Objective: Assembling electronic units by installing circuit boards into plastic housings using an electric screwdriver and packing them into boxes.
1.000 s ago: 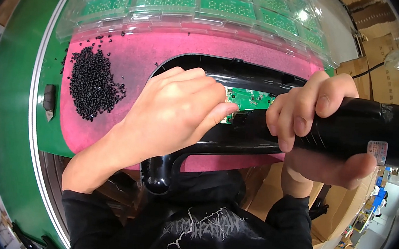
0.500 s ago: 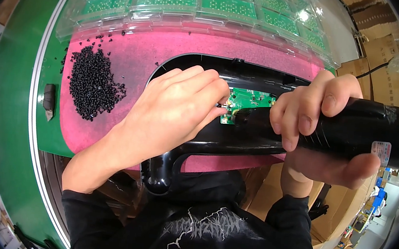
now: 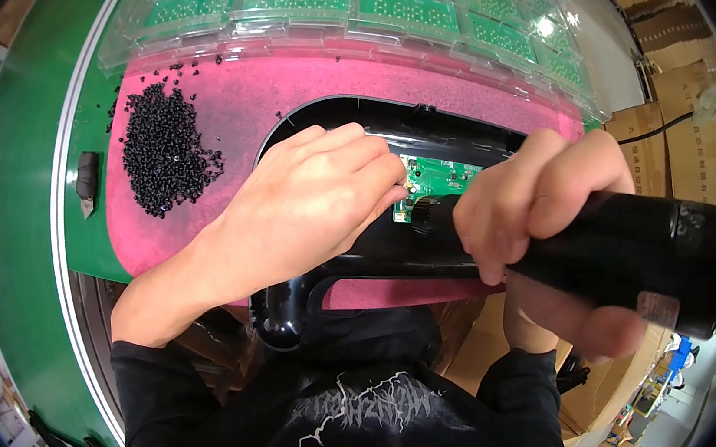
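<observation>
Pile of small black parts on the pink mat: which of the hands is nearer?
Left. The left hand is right of the pile, over the black housing; the right hand is farther right, gripping the black tool.

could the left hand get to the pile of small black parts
Probably yes: the pile of small black parts lies uncovered on the pink mat, left of the left hand; only the edge of the black housing seems to lie between.

Circuit board (image 3: 441,178) partly hidden, right fingers (image 3: 585,178) seemingly blurred, clear tray (image 3: 395,37) cropped above
</observation>
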Motion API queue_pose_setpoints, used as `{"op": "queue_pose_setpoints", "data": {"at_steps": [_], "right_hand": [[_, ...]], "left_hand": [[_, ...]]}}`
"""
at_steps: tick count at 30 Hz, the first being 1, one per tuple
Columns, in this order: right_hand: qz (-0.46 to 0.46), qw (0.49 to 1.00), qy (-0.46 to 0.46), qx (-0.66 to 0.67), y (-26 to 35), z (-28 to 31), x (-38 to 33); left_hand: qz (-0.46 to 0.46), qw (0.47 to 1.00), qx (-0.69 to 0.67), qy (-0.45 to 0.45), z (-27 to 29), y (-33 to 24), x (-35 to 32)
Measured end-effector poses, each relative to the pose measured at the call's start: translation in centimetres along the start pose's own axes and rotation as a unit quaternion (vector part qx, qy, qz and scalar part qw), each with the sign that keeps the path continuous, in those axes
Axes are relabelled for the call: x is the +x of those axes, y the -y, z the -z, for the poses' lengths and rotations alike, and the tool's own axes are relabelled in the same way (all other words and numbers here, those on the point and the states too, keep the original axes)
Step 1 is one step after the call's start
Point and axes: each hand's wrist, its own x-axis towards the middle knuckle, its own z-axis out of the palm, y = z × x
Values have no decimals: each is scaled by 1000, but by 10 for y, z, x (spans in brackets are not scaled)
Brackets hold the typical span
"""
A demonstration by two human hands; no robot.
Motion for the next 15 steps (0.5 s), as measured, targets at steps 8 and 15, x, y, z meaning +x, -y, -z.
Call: {"op": "queue_pose_setpoints", "data": {"at_steps": [8, 15], "right_hand": [[-90, 993, -66, -40, 9, -8, -5], [85, 991, -81, 62, 17, -5, -9]], "left_hand": [[-2, 1000, -13, 6, 1, 1, -1], [-14, 997, -46, 60, 3, 3, 0]]}}
